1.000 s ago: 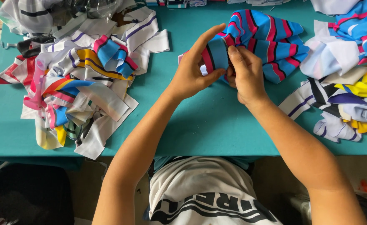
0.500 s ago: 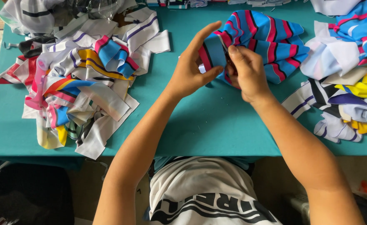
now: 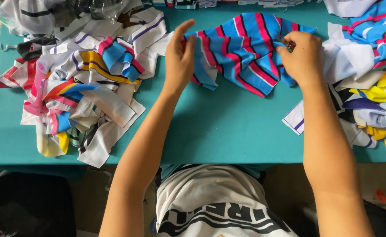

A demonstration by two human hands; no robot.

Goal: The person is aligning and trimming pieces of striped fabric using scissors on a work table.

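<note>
Both hands have drawn apart since a moment ago, stretching the blue striped cloth (image 3: 245, 48) wide across the far side of the teal table (image 3: 219, 127). Her left hand (image 3: 179, 57) pinches the cloth's left edge, and the right hand (image 3: 300, 57) grips its right edge. Left of the cloth lies a heap of mixed scraps (image 3: 79, 87); right of it, another pile (image 3: 368, 83).

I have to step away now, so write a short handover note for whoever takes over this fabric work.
Left hand: pinches the left edge of the blue cloth piece with red and pink stripes.
Right hand: grips its right edge, with a small object I cannot identify.
Cloth is spread between the hands on the teal table.
Heaps of mixed striped fabric pieces lie at left and right.
Done and left: cannot tell.
</note>
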